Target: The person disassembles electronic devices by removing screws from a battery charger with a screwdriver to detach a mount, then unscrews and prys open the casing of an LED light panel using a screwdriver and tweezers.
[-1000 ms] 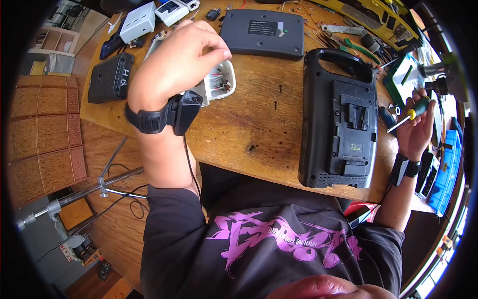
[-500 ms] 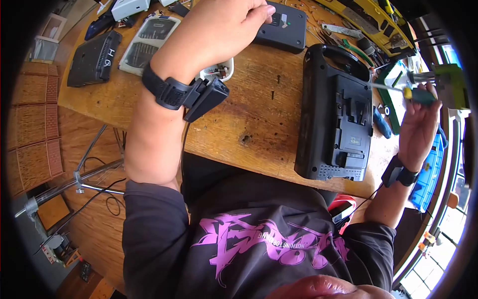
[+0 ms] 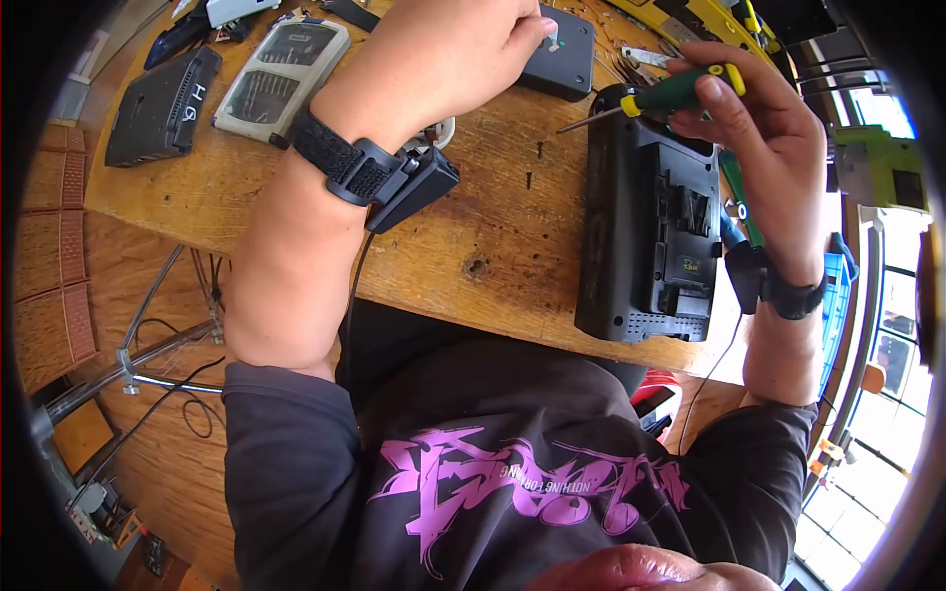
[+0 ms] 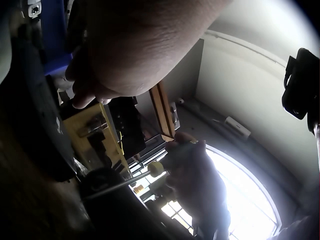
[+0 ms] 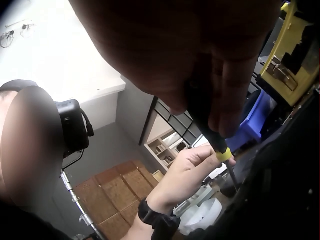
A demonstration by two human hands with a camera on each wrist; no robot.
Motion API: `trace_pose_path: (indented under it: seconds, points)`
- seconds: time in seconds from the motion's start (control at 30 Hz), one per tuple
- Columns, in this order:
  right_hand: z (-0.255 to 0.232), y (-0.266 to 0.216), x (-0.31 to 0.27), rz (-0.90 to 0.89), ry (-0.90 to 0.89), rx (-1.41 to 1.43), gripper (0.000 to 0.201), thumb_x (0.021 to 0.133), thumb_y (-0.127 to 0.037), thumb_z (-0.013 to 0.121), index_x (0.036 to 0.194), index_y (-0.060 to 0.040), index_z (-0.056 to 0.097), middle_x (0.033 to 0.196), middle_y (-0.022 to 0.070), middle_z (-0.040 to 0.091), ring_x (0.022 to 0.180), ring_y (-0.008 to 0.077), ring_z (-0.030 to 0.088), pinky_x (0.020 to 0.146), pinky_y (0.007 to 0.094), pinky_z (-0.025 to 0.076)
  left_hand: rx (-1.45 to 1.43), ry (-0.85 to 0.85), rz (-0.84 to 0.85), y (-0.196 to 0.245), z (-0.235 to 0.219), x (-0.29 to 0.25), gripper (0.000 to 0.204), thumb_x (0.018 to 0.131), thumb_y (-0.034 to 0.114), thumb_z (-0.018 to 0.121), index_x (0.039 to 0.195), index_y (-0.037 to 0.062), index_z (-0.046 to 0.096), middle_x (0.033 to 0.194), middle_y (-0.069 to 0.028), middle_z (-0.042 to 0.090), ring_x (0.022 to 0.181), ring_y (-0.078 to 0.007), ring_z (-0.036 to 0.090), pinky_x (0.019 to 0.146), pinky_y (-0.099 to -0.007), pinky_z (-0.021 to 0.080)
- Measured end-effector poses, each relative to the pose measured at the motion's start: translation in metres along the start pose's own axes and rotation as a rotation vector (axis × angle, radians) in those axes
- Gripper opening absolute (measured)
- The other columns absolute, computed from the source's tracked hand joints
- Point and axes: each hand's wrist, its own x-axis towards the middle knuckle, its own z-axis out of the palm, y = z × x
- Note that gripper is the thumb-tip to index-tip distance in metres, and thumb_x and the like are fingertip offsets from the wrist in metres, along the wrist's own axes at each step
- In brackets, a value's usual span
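Observation:
In the head view, my right hand [image 3: 778, 148] grips a green-and-yellow screwdriver [image 3: 680, 94], its shaft pointing left past the handle end of a large black device [image 3: 641, 227]. My left hand [image 3: 453, 54] is raised over the back of the table, its thumb near a flat black case [image 3: 562, 69]. The left fingers look bent in; whether they pinch something small cannot be told. Two dark screw-like pieces [image 3: 529, 180] lie on the wood left of the device. The right wrist view shows the screwdriver [image 5: 212, 135] with its tip near my left hand [image 5: 180, 177].
At the left of the wooden table [image 3: 424, 256] are a black box with white marks [image 3: 163, 108] and a bit case [image 3: 281, 79]. A white tray [image 3: 445, 131] is partly behind the left wrist. Tools and a yellow level-like bar line the far right.
My right hand has brought the screwdriver up and left, from the device's right side to above its handle. My left hand has moved right, away from the white tray.

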Motion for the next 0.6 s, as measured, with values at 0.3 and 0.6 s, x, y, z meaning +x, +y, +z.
trace_pose_path:
  seconds: [0.3,0.6]
  points:
    - [0.016,0.007,0.009,0.010,-0.059,0.046,0.031,0.102,-0.016,0.070,0.128,-0.0001,0.068,0.111,0.0068,0.075,0.095,0.0122,0.073,0.088,0.0258,0.061,-0.021,-0.040,0.013,-0.001,0.001,-0.002,0.020,0.093,0.012,0.068,0.087,-0.0065,0.072,0.094,-0.0225,0.069,0.093,-0.0387,0.066,0.088,-0.0452,0.054]
    - [0.006,0.000,0.000,-0.003,-0.006,0.096,0.031,0.103,-0.016,0.067,0.130,0.0007,0.066,0.115,0.0112,0.074,0.100,0.0154,0.073,0.089,0.0274,0.062,-0.055,-0.074,-0.006,-0.001,0.003,-0.001,0.017,0.091,0.009,0.070,0.086,-0.0062,0.072,0.093,-0.0218,0.069,0.093,-0.0365,0.068,0.089,-0.0443,0.055]
